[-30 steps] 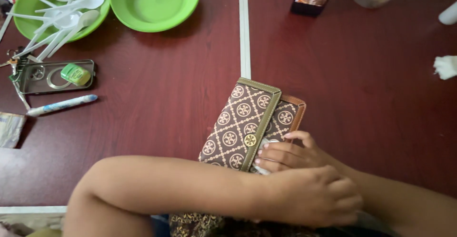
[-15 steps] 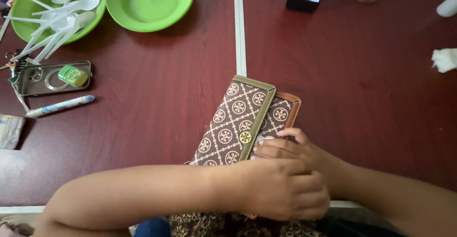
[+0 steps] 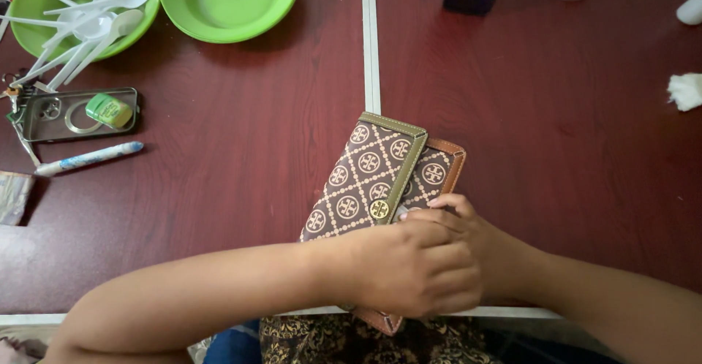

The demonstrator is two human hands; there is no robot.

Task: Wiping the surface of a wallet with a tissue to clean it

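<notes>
Brown patterned wallet (image 3: pixel 369 177) — both hands (image 3: pixel 424 262) pressing its near end.

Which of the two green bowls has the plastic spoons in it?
The far-left green bowl, at the picture's corner, holds the white spoons; the other green bowl is empty.

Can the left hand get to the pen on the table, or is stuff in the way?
Probably yes. The left hand rests on the wallet, and the bare table between it and the pen holds nothing.
</notes>
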